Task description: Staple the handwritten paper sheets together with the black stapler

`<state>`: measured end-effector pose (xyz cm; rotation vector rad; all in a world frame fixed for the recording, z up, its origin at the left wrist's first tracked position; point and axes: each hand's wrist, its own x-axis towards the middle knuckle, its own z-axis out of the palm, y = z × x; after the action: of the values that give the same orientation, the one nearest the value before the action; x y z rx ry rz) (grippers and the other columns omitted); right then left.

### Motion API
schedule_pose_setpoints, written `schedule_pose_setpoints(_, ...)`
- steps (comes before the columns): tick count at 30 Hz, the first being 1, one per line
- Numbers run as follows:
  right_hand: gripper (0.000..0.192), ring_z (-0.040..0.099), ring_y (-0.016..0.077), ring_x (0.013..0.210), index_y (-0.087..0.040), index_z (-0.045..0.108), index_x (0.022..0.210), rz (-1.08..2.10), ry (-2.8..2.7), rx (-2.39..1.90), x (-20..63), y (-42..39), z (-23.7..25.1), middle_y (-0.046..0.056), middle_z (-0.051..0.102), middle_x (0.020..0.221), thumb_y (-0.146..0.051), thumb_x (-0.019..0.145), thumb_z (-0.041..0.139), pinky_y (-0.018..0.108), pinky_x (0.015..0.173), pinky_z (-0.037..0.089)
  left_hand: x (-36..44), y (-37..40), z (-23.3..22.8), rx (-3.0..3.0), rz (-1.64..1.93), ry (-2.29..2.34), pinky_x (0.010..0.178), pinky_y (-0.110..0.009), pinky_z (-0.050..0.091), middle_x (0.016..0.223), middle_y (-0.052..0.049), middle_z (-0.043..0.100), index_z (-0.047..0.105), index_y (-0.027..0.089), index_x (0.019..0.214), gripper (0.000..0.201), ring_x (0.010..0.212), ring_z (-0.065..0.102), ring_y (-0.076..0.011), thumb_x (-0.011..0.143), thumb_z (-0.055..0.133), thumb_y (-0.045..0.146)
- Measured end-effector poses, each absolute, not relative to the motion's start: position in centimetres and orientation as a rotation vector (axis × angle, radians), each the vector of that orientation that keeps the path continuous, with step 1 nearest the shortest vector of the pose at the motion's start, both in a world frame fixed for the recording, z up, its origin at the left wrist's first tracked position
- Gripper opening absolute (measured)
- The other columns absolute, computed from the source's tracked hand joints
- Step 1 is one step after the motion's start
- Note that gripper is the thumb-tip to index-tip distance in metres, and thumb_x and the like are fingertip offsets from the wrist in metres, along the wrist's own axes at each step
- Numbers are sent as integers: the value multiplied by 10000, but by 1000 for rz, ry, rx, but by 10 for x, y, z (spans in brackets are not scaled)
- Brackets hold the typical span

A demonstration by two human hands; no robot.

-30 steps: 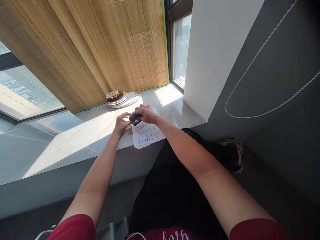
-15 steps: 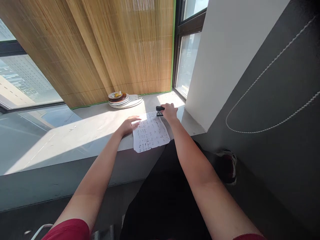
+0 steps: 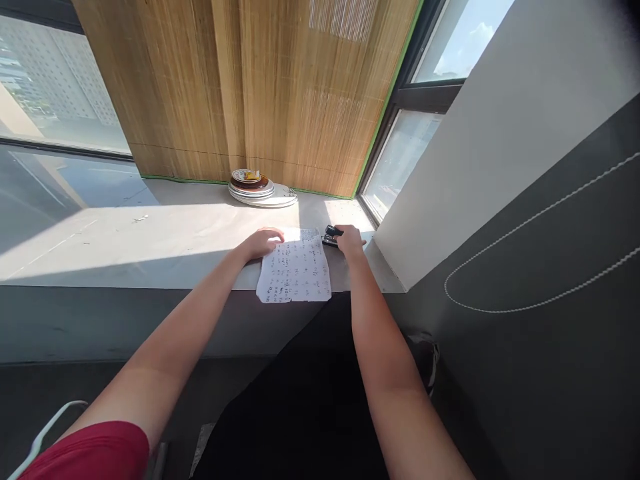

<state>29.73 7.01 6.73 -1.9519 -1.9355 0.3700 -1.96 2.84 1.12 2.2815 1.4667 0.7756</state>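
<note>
Left hand [image 3: 263, 241] flat, open, pinning the paper [image 3: 296, 268]; right hand [image 3: 350, 240] curled on the stapler [image 3: 331, 235], centre frame — stapling's next.

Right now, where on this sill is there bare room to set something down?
Bare sill runs left of the left hand, and between the paper and plates. It is crowded where the right hand rests on the stapler beside the wall.

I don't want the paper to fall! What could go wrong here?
The paper hangs a little over the front edge of the ledge, so it might slide off if the left hand lifts. The right hand rests on a small black stapler and could nudge the sheet.
</note>
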Motion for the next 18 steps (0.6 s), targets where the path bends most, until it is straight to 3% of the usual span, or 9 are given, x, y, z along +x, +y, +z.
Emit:
schedule_pose_setpoints(6,353,668,418,1323,-318,833,1330,413,-2044,-1850,294,71,66,136,794,1315,-187,1049,665,562,1094,485,-18,26,13,2269,791,1458,1281,-475,466,1376,-54,784,835,238,1012,374,1384,658,-305,771,557,173)
schedule_pose_setpoints(13,444,710,363,1237,-302,753,1501,482,-2122,-1638,290,73,57,136,769,1400,-360,1062,723,420,966,553,-17,26,13,2293,788,1420,1268,-469,479,1363,-62,783,827,230,1029,418,1353,671,-293,739,535,156)
schedule_pose_setpoints(18,521,622,394,1373,-329,707,1558,369,-2119,-1701,286,73,56,127,741,1446,-162,1085,565,460,1033,504,-16,23,16,2267,789,1428,1266,-468,484,1376,-61,781,832,235,1031,406,1353,671,-294,757,540,166)
